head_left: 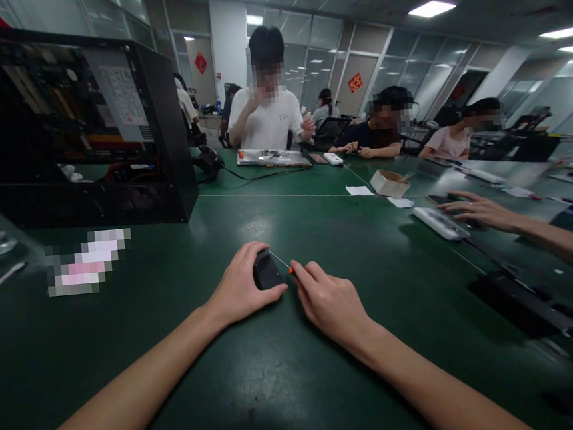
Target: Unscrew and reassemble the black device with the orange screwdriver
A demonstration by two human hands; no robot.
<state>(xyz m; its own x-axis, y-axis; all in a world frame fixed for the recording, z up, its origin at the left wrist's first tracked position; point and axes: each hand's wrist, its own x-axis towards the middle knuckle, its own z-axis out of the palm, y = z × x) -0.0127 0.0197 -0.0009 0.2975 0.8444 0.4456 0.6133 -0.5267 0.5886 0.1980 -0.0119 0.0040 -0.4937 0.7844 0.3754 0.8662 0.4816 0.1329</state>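
A small black box-like piece (267, 271) stands on the green table (259, 364), with small dots near its corners that look like screws or holes. My left hand (239, 279) is wrapped round it, thumb in front and fingers behind. My right hand (331, 298) grips a screwdriver (281, 261) with an orange part showing by the fingertips. Its thin metal shaft points left and up to the top right corner of the black piece. Whether the tip touches it, I cannot tell. Most of the screwdriver's handle is hidden in my right hand.
An open black computer case (159, 132) stands at the left. A small cardboard box (389, 183) and a white power strip (440, 223) lie to the right. Another person's hand (481, 211) reaches in there over a mouse. Several people sit or stand beyond the table.
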